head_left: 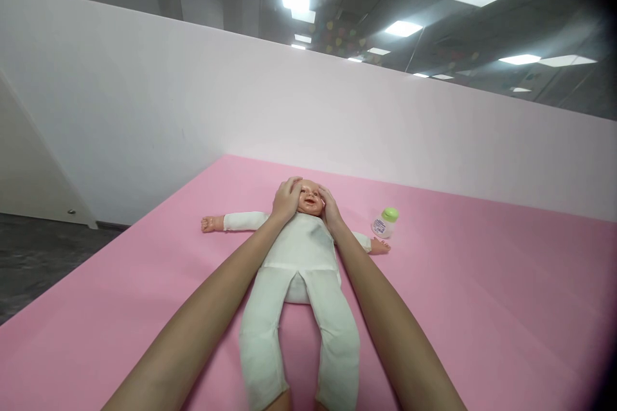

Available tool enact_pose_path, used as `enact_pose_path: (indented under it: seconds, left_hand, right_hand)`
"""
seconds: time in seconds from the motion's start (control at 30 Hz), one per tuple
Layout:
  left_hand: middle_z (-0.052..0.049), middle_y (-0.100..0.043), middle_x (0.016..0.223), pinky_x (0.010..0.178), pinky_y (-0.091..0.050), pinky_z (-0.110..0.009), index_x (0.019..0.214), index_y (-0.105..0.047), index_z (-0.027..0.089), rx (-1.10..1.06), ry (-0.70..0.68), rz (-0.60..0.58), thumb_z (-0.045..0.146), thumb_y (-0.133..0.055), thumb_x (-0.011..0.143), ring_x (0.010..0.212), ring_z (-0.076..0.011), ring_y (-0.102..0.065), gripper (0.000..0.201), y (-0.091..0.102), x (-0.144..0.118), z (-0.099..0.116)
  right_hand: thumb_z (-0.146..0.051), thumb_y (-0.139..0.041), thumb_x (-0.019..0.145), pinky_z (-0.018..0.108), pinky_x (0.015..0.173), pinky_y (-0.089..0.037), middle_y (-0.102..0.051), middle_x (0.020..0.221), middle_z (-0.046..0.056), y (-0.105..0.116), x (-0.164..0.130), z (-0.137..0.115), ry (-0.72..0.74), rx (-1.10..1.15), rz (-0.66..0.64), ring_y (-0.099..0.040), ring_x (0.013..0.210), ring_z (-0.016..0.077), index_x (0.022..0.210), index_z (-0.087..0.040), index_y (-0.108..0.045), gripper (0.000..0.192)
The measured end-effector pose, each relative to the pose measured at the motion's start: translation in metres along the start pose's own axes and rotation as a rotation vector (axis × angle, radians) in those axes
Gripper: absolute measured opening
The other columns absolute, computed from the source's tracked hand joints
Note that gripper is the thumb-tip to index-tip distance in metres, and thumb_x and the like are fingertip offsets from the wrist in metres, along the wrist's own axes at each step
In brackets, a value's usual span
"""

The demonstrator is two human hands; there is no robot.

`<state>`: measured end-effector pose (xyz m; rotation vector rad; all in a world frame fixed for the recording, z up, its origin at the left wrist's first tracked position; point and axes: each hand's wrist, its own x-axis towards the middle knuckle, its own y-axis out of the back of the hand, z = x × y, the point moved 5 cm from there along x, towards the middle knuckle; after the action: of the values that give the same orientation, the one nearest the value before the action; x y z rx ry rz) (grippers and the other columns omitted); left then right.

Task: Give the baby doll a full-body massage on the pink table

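A doll [299, 257] in white lies face up on the pink worktop [482, 308], head toward 12 o'clock. The left hand [286, 198] and right hand [328, 205] cup its head, fingers curved against both cheeks. A bottle [384, 223] lies at the doll's 2 o'clock.

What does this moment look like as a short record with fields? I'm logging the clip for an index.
surface: pink mat
doll: baby doll in white suit, on its back, arms spread
left hand: left hand cupped on one side of the doll's head
right hand: right hand on the other side of the head
nearby: small bottle with green cap, beside the doll's hand
backdrop: white wall
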<state>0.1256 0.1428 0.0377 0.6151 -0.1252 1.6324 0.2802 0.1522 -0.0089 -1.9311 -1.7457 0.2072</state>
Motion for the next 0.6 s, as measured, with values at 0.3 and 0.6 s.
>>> enact_pose_path:
  seconds: [0.3,0.6]
  left_hand:
    - [-0.006,-0.069,0.131,0.113,-0.043,-0.038,0.123,-0.07,0.026,-0.005,-0.009,-0.012,0.035,-0.049,0.099,0.124,-0.0238,-0.061,0.032,-0.0002,0.0003,0.0001]
    - [-0.006,-0.07,0.13,0.112,-0.044,-0.038,0.122,-0.07,0.027,-0.004,-0.005,-0.003,0.034,-0.048,0.1,0.124,-0.0237,-0.061,0.032,-0.0004,0.0004,-0.0007]
  right_hand:
    - [-0.043,-0.079,0.075,0.032,0.092,-0.057,-0.075,0.107,-0.003,0.0,0.0,0.0004,-0.004,0.035,0.008,-0.069,0.103,0.0195,0.104,-0.027,-0.072,0.034]
    - [-0.044,-0.08,0.074,0.035,0.093,-0.057,-0.075,0.107,-0.002,-0.0003,-0.0015,-0.0012,-0.002,0.037,0.025,-0.069,0.104,0.0211,0.102,-0.027,-0.073,0.033]
